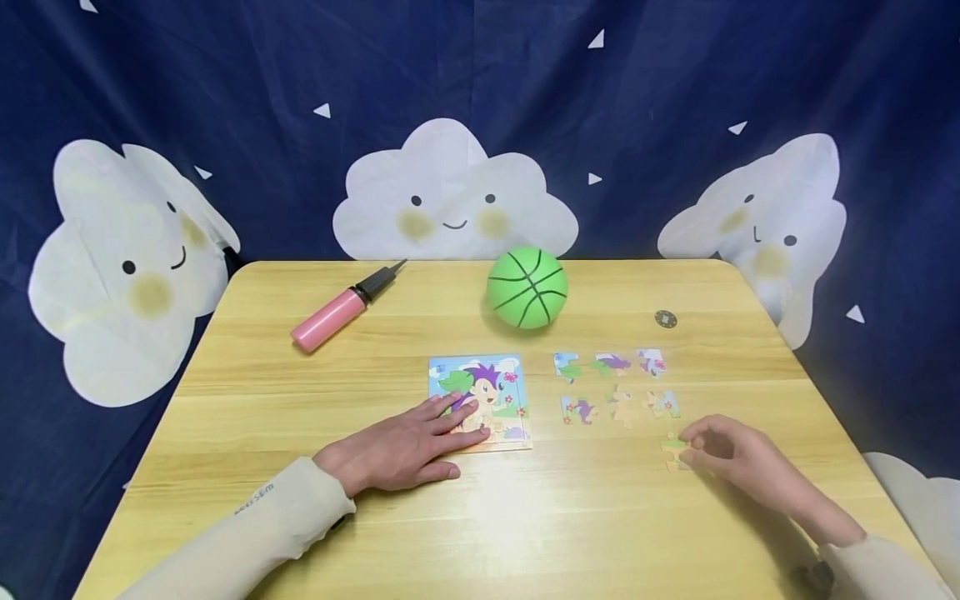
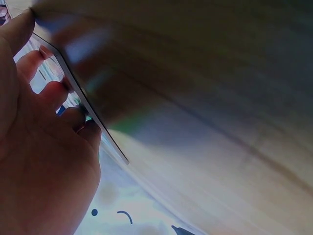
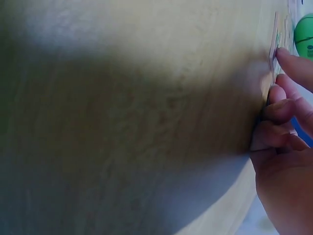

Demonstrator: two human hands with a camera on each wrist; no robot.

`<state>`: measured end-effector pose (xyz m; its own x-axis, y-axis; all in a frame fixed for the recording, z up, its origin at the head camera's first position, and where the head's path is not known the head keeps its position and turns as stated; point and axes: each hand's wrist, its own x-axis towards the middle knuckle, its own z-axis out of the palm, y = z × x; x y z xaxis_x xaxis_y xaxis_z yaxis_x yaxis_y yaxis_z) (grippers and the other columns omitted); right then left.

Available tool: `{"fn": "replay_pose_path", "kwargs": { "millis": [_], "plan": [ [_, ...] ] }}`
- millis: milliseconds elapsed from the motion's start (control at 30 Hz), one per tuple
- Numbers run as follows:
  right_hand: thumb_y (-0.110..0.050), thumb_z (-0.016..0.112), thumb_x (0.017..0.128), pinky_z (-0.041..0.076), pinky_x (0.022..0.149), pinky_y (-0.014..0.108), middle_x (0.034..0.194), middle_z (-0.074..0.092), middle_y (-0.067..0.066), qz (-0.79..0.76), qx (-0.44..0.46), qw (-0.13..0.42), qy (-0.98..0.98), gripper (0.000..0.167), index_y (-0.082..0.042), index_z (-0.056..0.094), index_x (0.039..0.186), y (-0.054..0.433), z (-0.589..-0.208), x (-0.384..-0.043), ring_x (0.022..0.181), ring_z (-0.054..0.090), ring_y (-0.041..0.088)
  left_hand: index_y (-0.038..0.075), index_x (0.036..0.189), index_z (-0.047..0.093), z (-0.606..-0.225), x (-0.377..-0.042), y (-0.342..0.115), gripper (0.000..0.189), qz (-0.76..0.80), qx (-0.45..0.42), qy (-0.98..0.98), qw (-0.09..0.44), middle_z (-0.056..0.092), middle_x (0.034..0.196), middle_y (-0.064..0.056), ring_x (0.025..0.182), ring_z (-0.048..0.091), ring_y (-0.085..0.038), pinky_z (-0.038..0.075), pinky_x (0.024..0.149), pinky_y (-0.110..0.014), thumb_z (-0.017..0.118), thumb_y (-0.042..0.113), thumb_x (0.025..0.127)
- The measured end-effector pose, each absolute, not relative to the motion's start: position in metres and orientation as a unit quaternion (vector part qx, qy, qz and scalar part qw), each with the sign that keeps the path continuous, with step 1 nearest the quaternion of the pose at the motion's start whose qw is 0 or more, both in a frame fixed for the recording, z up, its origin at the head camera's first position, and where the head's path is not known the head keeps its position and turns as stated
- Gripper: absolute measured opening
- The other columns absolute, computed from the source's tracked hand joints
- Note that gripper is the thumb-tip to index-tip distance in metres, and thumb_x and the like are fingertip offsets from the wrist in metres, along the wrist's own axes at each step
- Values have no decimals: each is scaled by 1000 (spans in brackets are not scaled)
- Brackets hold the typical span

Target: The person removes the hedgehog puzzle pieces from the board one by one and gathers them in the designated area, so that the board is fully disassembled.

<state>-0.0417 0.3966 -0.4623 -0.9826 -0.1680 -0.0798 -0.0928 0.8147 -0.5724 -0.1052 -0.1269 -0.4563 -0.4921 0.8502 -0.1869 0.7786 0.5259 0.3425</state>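
A square jigsaw puzzle board (image 1: 480,367) with a purple-haired cartoon figure lies mid-table. My left hand (image 1: 408,442) rests on it palm down, fingers spread over its lower left part. From low at the side, the left wrist view shows the left fingers (image 2: 53,93) on the board's edge (image 2: 80,90). To the right, my right hand (image 1: 738,462) pinches the right edge of a yellow-green puzzle piece (image 1: 672,454) at table level, thumb and index finger close together. Its other fingers (image 3: 279,110) are curled in the right wrist view. Loose puzzle pieces (image 1: 622,407) lie in two rows beyond it.
Behind the board sits a green ball (image 1: 527,287) with black lines. A pink hand pump (image 1: 330,320) with a black nozzle lies at the back left. One dark round chip (image 1: 665,318) is at the back right. A blue cloud-print curtain (image 1: 285,83) hangs behind the table.
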Motion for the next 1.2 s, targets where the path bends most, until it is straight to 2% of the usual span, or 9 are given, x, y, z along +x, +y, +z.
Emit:
{"fn": "replay_pose_path", "kwargs": {
  "millis": [167, 533, 733, 867, 967, 1100, 1133, 1200],
  "plan": [
    [-20, 84, 98, 55, 86, 19, 102, 72, -11, -309, -85, 61, 945, 17, -21, 77, 113, 397, -465, -41, 98, 64, -6, 29, 172, 37, -456, -105, -127, 59, 107, 475, 858, 166, 22, 183, -9, 170, 17, -36, 25, 136, -55, 51, 42, 116],
    [-5, 83, 95, 56, 83, 16, 97, 74, -8, -320, -127, 33, 938, 23, -19, 78, 114, 399, -471, -44, 92, 66, -5, 30, 172, 37, -457, -105, -127, 58, 103, 480, 856, 161, 23, 183, -9, 170, 18, -36, 25, 136, -55, 50, 42, 116],
    [-9, 81, 98, 55, 86, 13, 97, 73, -11, -329, -123, 38, 935, 21, -20, 77, 115, 400, -469, -43, 95, 67, -4, 30, 172, 37, -457, -105, -127, 58, 105, 477, 857, 165, 22, 183, -8, 170, 17, -36, 25, 136, -55, 50, 42, 117],
    [-13, 79, 101, 52, 89, 10, 106, 78, -7, -326, -109, 32, 939, 19, -24, 78, 116, 396, -464, -44, 103, 66, -8, 31, 172, 35, -457, -105, -128, 59, 111, 472, 857, 171, 21, 183, -7, 171, 16, -35, 25, 136, -55, 50, 43, 117],
    [-13, 77, 103, 55, 79, 16, 110, 80, -2, -335, -99, 23, 937, 17, -22, 78, 117, 386, -458, -48, 97, 67, -6, 32, 172, 35, -457, -105, -128, 59, 113, 472, 857, 171, 21, 183, -7, 171, 16, -35, 25, 136, -55, 49, 43, 117],
    [-13, 75, 104, 58, 64, 27, 109, 80, 7, -382, -94, 29, 919, 14, -15, 77, 118, 361, -450, -56, 79, 71, 6, 31, 172, 36, -458, -105, -129, 58, 118, 475, 856, 167, 21, 183, -9, 171, 16, -36, 25, 136, -56, 49, 43, 117],
    [-13, 75, 104, 58, 62, 29, 107, 80, 9, -392, -92, 35, 915, 14, -15, 77, 118, 354, -448, -59, 76, 71, 8, 31, 172, 35, -459, -105, -129, 58, 119, 474, 856, 167, 20, 183, -9, 171, 15, -36, 25, 136, -56, 49, 43, 117],
    [-14, 75, 104, 60, 65, 29, 108, 79, 8, -406, -100, 46, 907, 13, -14, 78, 117, 339, -445, -67, 79, 72, 10, 32, 172, 35, -459, -105, -130, 58, 122, 476, 855, 165, 20, 183, -10, 171, 14, -36, 23, 136, -56, 49, 43, 117]
  ]
}}
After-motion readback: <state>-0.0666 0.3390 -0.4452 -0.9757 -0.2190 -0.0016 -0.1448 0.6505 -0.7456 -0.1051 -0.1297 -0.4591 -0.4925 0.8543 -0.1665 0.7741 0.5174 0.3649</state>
